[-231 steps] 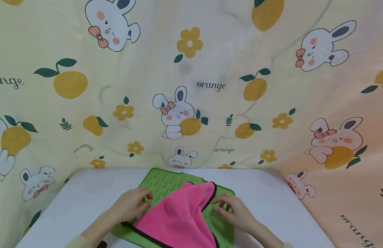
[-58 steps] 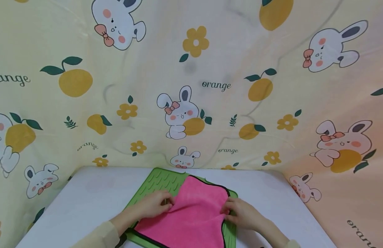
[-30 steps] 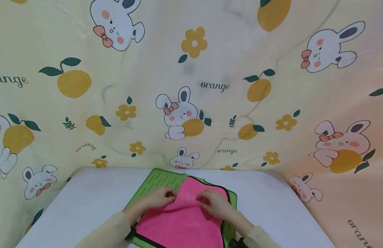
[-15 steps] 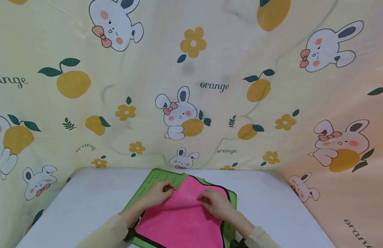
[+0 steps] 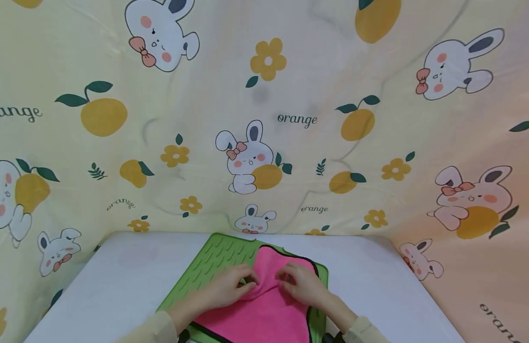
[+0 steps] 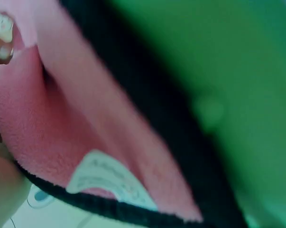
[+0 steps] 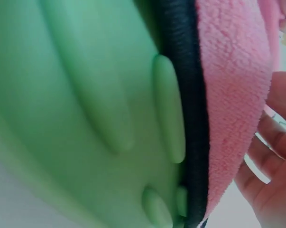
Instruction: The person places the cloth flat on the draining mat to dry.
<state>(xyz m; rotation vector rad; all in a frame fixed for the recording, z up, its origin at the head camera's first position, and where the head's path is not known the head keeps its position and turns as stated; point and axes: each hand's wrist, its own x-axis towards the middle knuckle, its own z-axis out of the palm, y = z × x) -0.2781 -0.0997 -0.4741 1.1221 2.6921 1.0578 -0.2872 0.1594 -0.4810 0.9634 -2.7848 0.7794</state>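
A pink towel with a black trim lies over a green ridged mat, its far part gathered into a raised fold. My left hand pinches the fold from the left between thumb and fingers. From the right, my right hand pinches it a short way off. In the left wrist view the lifted towel shows a pale label near its trim; fingers are partly visible at the left edge. The right wrist view has the towel's edge beside my right hand's curled fingers.
The mat lies on a white table. A cream curtain printed with rabbits and oranges hangs behind the table and on both sides. Dark wrist gear shows below the right sleeve.
The towel is spread farther over the mat's right side than at first. My right hand moved inward from the towel's right edge; my left hand has just shifted right, drawing the fold closer.
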